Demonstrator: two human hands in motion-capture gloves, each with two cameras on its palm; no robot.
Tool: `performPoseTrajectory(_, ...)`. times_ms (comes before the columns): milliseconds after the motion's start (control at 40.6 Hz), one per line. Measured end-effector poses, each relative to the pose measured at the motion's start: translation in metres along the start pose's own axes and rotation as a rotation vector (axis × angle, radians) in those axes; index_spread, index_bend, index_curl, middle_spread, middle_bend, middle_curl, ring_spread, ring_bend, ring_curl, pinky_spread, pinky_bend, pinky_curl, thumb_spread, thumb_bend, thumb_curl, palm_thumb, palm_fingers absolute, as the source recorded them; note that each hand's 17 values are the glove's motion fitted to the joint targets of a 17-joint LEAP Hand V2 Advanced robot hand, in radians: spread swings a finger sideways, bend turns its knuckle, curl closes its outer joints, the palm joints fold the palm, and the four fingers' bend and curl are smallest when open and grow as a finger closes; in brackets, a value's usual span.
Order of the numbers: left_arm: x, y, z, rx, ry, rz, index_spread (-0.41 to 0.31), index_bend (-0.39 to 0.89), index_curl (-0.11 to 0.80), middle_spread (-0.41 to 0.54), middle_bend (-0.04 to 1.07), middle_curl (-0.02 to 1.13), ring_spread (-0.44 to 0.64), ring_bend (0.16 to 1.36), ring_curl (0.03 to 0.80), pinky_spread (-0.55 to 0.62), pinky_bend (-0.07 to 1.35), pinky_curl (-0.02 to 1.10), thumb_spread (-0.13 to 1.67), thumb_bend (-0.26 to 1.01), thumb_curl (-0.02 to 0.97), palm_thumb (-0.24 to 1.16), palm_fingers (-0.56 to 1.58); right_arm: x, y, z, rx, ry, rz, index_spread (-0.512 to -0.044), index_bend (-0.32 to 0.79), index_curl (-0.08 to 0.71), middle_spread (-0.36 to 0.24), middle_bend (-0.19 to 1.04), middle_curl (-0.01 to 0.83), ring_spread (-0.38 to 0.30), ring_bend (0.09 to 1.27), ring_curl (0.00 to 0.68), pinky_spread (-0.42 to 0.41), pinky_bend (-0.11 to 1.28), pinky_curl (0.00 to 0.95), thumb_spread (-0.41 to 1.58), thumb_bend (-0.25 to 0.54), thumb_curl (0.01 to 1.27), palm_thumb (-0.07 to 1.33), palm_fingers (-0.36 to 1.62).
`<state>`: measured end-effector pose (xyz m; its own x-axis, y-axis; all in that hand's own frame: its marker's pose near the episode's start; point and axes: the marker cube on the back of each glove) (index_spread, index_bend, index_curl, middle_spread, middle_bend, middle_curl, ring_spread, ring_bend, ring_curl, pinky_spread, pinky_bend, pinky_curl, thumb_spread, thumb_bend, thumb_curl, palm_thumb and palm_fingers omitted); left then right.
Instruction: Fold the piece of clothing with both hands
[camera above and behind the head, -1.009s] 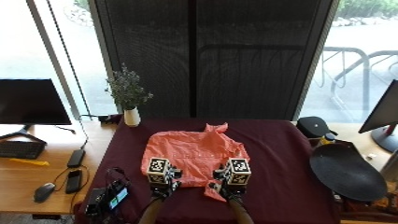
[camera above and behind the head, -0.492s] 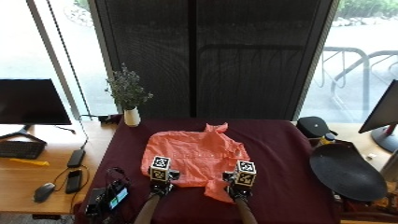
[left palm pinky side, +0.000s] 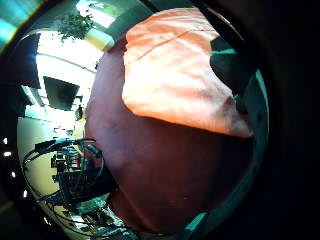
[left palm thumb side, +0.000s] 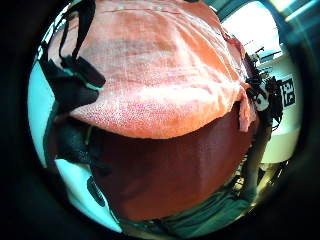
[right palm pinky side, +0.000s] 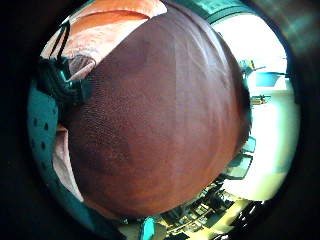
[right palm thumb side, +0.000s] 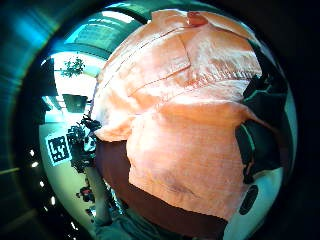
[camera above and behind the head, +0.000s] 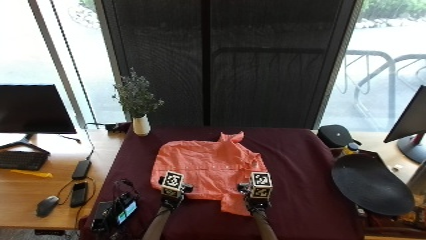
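Note:
An orange shirt (camera above and behind the head: 206, 165) lies spread on the dark red table (camera above and behind the head: 299, 160), collar toward the far side. My left hand (camera above and behind the head: 172, 193) is at the shirt's near left hem, and its fingers (left palm thumb side: 75, 82) curl onto the shirt (left palm thumb side: 160, 75) at its edge. My right hand (camera above and behind the head: 256, 198) is at the near right hem beside a corner that hangs down toward me. Its fingers (right palm thumb side: 260, 135) curl over the shirt (right palm thumb side: 190, 100), which fills that palm view. Between the two hands the hem lies roughly straight.
A white vase with a plant (camera above and behind the head: 140, 122) stands at the table's far left corner. A black round dish (camera above and behind the head: 369, 182) sits at the right edge, a small black item (camera above and behind the head: 336, 135) behind it. A device with cables (camera above and behind the head: 116, 212) lies near the front left corner.
My right hand has moved a little to the right along the near hem. The left hand and the rest of the shirt have stayed about where they were.

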<state>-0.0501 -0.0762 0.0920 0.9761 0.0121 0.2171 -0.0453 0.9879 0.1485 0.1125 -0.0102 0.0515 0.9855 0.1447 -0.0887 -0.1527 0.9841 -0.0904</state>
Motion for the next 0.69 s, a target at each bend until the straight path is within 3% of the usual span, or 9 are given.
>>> performPoseTrajectory(74,0.003,0.018,0.011,-0.137,0.014,0.02,-0.267,0.31,0.424,-0.281,0.47,0.48,-0.24,0.54,0.35,0.15,0.06,0.16,1.13,0.01,0.342,0.63,1.06,0.002,0.002,-0.004,-0.005,0.018,-0.017,-0.251,0.22,0.387,-0.075,0.29,0.391,-0.136,0.51,0.373,-0.007,0.31,0.282,1.12,0.147,0.38,1.03,1.06)
performPoseTrajectory(246,-0.006,0.023,-0.017,-0.231,0.021,0.067,-0.298,0.32,0.45,-0.319,0.54,0.52,-0.3,0.56,0.379,0.11,0.06,0.12,1.13,-0.01,0.344,0.66,1.1,0.009,-0.013,0.009,-0.125,-0.004,-0.09,-0.241,0.15,0.395,-0.103,0.32,0.429,-0.169,0.54,0.411,-0.07,0.3,0.309,1.1,0.13,0.38,1.06,1.17)
performPoseTrajectory(394,-0.02,0.013,-0.066,-0.39,0.015,0.087,-0.311,0.35,0.47,-0.335,0.57,0.53,-0.32,0.56,0.391,0.1,0.06,0.09,1.13,-0.01,0.342,0.67,1.09,0.001,-0.013,-0.047,-0.246,-0.078,-0.172,-0.238,0.14,0.388,-0.117,0.35,0.45,-0.173,0.56,0.43,-0.104,0.32,0.327,1.08,0.108,0.38,1.08,1.2)
performPoseTrajectory(590,-0.043,-0.041,-0.097,-0.432,0.049,0.026,-0.316,0.35,0.485,-0.34,0.6,0.53,-0.32,0.55,0.4,0.12,0.06,0.04,1.14,-0.01,0.337,0.69,1.07,-0.008,-0.067,-0.119,-0.21,-0.207,-0.184,-0.234,0.14,0.382,-0.125,0.37,0.472,-0.172,0.58,0.448,-0.128,0.34,0.346,1.06,0.084,0.38,1.1,1.2)
performPoseTrajectory(689,-0.057,-0.08,-0.108,-0.423,0.013,-0.074,-0.319,0.35,0.49,-0.339,0.6,0.53,-0.32,0.55,0.404,0.12,0.07,0.03,1.16,-0.01,0.332,0.69,1.07,-0.018,-0.109,-0.152,-0.11,-0.286,-0.14,-0.232,0.14,0.38,-0.129,0.39,0.484,-0.174,0.59,0.456,-0.141,0.36,0.356,1.06,0.071,0.38,1.11,1.21)
